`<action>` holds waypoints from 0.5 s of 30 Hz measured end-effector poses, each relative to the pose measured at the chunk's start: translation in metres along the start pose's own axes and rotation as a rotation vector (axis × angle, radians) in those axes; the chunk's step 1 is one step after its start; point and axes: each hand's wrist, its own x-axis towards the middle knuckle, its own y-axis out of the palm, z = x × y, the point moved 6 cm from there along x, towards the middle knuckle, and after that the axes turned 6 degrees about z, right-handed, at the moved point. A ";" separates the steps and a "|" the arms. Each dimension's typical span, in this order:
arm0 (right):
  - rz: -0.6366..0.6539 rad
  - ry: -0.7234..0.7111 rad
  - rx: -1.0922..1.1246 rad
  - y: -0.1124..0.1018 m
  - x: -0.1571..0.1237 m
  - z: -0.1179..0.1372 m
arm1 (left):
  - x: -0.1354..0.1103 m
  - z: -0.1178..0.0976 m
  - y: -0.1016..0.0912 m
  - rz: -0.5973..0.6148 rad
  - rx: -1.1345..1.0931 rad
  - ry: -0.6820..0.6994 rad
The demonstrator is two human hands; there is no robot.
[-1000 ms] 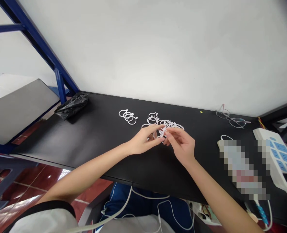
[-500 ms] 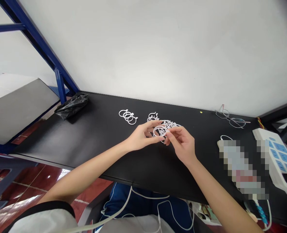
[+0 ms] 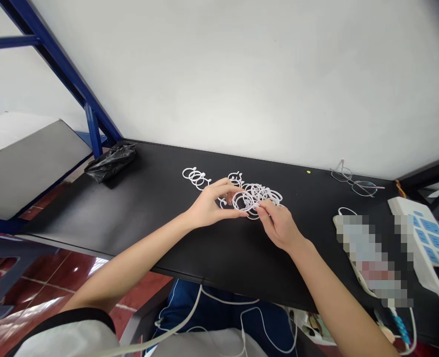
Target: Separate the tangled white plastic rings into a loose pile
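My left hand (image 3: 211, 204) holds a white curtain ring (image 3: 235, 195) between its thumb and fingers. At the ring's right side, my right hand (image 3: 282, 225) pinches the small eyelet with thumb and index finger. Just behind both hands lies a loose heap of similar white rings (image 3: 275, 194), partly hidden by the fingers. Whether the held piece is one ring or two overlapping ones cannot be made out. Several more rings (image 3: 193, 177) overlap in a short row to the left, apart from the heap.
A crumpled black plastic bag (image 3: 110, 162) rests at the table's far left. On the right are eyeglasses (image 3: 364, 187), a blurred phone-like object (image 3: 357, 267) with a cable, and a white power strip (image 3: 401, 208). A white wall (image 3: 242, 89) rises behind the black table (image 3: 160, 238).
My right hand has turned and lowered slightly, its fingers now curled in closer at the ring's eyelet. More of the heap shows behind it. My left hand has shifted a little left.
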 end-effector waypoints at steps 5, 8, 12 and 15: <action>0.049 -0.069 -0.043 0.004 0.000 0.006 | 0.002 0.000 -0.002 0.094 -0.043 -0.012; 0.056 -0.103 -0.080 0.006 -0.001 0.010 | 0.003 0.000 -0.004 0.142 -0.077 -0.030; 0.051 -0.146 -0.100 0.008 -0.002 0.014 | 0.004 -0.001 -0.006 0.166 -0.103 -0.035; 0.060 -0.149 -0.092 0.010 -0.002 0.014 | 0.004 0.000 -0.006 0.164 -0.129 -0.034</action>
